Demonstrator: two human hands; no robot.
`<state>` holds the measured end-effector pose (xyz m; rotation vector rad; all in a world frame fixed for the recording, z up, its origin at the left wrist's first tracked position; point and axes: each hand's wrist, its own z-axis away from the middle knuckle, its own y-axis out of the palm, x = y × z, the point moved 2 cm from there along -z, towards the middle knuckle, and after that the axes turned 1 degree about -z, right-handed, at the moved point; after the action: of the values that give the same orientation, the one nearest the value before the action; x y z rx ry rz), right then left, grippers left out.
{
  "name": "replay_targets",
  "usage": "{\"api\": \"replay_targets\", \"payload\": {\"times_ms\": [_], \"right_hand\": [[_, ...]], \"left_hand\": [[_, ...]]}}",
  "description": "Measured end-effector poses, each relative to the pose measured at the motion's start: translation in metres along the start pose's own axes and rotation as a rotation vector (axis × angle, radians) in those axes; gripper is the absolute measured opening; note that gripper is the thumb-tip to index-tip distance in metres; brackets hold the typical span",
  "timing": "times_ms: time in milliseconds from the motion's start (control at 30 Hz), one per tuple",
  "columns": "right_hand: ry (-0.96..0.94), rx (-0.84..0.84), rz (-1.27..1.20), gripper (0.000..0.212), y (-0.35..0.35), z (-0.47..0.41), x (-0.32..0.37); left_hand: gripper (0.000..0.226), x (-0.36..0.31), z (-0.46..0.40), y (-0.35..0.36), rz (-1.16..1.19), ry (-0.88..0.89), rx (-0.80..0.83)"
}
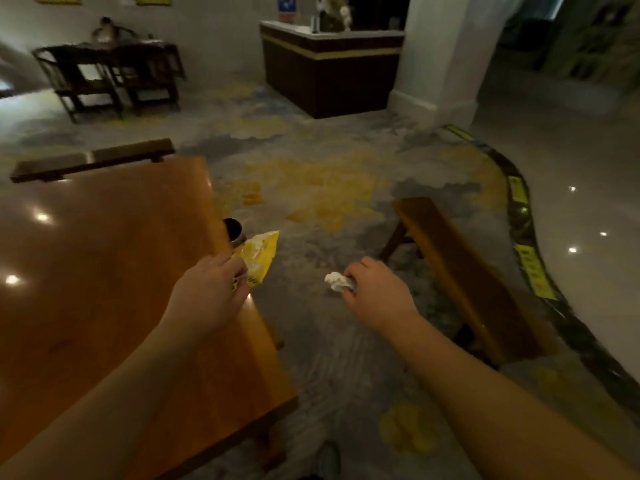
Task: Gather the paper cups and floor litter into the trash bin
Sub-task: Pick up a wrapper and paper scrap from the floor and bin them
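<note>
At frame centre, carrying litter: left hand [211, 289] pinching yellow wrapper [258, 259], right hand [375, 289] clutching crumpled tissue [337, 281]; next, probably drop both into dark bin [233, 231].

Yellow wrapper [259, 256], white tissue [337, 281]

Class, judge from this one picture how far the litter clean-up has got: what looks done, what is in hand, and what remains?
Done: both pieces are already picked up, and no paper cups show on the wooden table. In hand: the left hand grips a yellow wrapper; the right hand pinches a crumpled white tissue. Left: both still need dropping into the dark round bin beside the table edge, apparently the trash bin.
</note>
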<state>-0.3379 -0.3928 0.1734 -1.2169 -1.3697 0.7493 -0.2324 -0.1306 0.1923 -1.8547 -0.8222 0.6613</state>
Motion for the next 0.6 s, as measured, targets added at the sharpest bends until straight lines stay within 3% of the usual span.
{"api": "replay_targets", "payload": {"times_ms": [267, 600], "right_hand": [[0.06, 0.085, 0.07, 0.023, -0.02, -0.097, -0.163], [-0.002, 0.113, 0.042, 0.022, -0.021, -0.216, -0.251]], "left_hand": [[0.008, -0.095, -0.153, 0.132, 0.154, 0.045, -0.04], [0.006, -0.124, -0.271, 0.185, 0.189, -0.046, 0.011]]}}
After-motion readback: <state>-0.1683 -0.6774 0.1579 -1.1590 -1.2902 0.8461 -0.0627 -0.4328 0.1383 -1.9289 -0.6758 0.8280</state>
